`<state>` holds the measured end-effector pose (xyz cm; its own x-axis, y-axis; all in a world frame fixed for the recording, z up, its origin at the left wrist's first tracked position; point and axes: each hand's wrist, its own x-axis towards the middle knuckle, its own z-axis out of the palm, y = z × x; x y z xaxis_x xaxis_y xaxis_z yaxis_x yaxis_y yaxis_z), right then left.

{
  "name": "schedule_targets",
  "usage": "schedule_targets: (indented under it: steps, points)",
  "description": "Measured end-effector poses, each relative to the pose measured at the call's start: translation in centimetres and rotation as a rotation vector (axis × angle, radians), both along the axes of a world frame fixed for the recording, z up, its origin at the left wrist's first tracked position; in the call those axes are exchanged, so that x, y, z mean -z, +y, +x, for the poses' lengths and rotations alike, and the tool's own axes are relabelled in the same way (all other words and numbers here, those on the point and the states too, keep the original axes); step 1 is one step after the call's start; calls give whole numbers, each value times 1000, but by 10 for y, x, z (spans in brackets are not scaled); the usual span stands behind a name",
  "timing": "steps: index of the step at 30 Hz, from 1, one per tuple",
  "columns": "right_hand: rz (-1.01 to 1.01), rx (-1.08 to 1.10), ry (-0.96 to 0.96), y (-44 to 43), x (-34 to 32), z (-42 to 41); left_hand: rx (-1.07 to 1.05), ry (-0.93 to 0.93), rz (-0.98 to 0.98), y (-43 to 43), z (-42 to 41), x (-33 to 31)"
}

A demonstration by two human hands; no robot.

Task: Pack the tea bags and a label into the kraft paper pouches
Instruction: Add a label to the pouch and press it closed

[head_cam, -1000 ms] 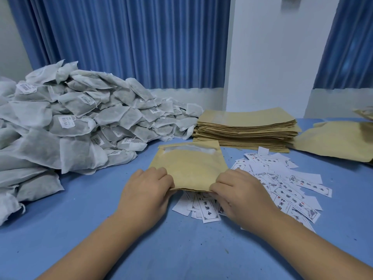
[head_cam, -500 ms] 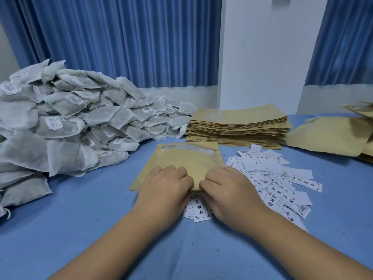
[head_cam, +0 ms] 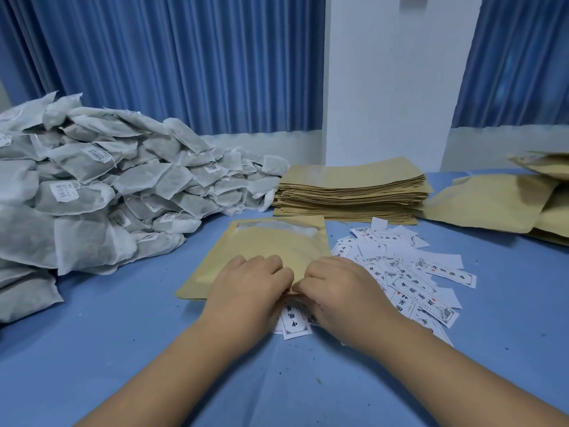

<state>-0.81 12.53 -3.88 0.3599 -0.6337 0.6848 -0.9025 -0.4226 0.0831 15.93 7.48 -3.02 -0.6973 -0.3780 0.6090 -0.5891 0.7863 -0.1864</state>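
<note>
A flat kraft paper pouch (head_cam: 271, 248) with a clear window strip at its far end lies on the blue table in front of me. My left hand (head_cam: 249, 288) and my right hand (head_cam: 341, 291) sit side by side at its near edge, fingers curled, pinching that edge between them. A big heap of white tea bags (head_cam: 92, 192) fills the left side. Printed white labels (head_cam: 409, 272) lie scattered to the right of the pouch, and one label (head_cam: 294, 322) shows between my wrists.
A neat stack of empty kraft pouches (head_cam: 351, 192) stands behind the labels. More kraft pouches (head_cam: 498, 204) lie piled at the far right. Blue curtains and a white wall close off the back. Blue tabletop (head_cam: 92, 349) spreads toward me.
My hands have slid together along the pouch's near edge, from its two corners to its middle. The pouch has shifted slightly left and lies flatter.
</note>
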Motion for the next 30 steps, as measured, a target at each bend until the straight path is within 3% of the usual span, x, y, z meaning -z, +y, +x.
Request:
schedule_targets:
  steps: [4, 9, 13, 15, 17, 20, 22, 25, 30]
  points:
    - [89, -39, -28, 2, -2, -7, 29, 23, 33, -4, 4, 0]
    - [27, 7, -90, 2, -6, -17, 34, 139, 128, -12, 22, 3]
    - [39, 97, -244, 1, -6, -25, -155, 198, 271, -27, 48, 9]
    - [90, 118, -370, -2, -4, -29, -255, 403, 473, -28, 58, 10]
    - [168, 90, -525, -3, -2, -31, -275, 793, 814, -28, 62, 9]
    - [293, 30, -710, -5, 0, -31, 47, 1456, 1501, -28, 66, 7]
    - [337, -3, -765, -3, -1, -29, 231, 1663, 1760, -22, 68, 3]
    - [392, -41, -724, 0, -1, -24, 329, 1634, 1844, -15, 61, -6]
    - [358, -45, -448, 7, -3, -20, 173, 1503, 1874, -8, 44, -20]
